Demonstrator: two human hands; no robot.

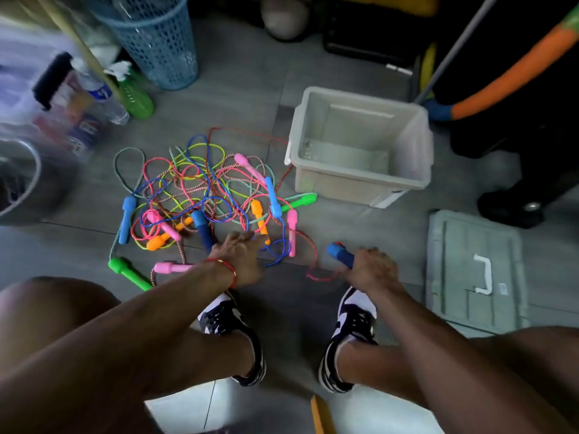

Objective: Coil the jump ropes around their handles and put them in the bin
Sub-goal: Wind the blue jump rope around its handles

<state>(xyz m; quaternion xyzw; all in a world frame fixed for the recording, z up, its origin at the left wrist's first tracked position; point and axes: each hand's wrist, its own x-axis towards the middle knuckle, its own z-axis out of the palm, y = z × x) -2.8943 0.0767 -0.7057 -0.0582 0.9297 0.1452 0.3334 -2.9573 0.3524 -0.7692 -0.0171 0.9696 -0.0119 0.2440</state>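
A tangle of coloured jump ropes [200, 186] lies on the grey floor, with pink, blue, orange and green handles scattered through it. My right hand [372, 266] is shut on a dark blue handle [340, 253] with a red rope [316, 274] trailing from it. My left hand [241, 250] reaches over the near edge of the pile, fingers spread, close to another dark blue handle [202, 228]; contact is unclear. The translucent bin [360, 145] stands empty to the right of the pile.
The bin's grey lid [476, 270] lies flat on the right. A blue mesh basket [153, 39], bottles [134, 92] and clutter stand at the back left. An orange foam tube [507, 73] leans at the back right. My shoes [232, 324] are below the hands.
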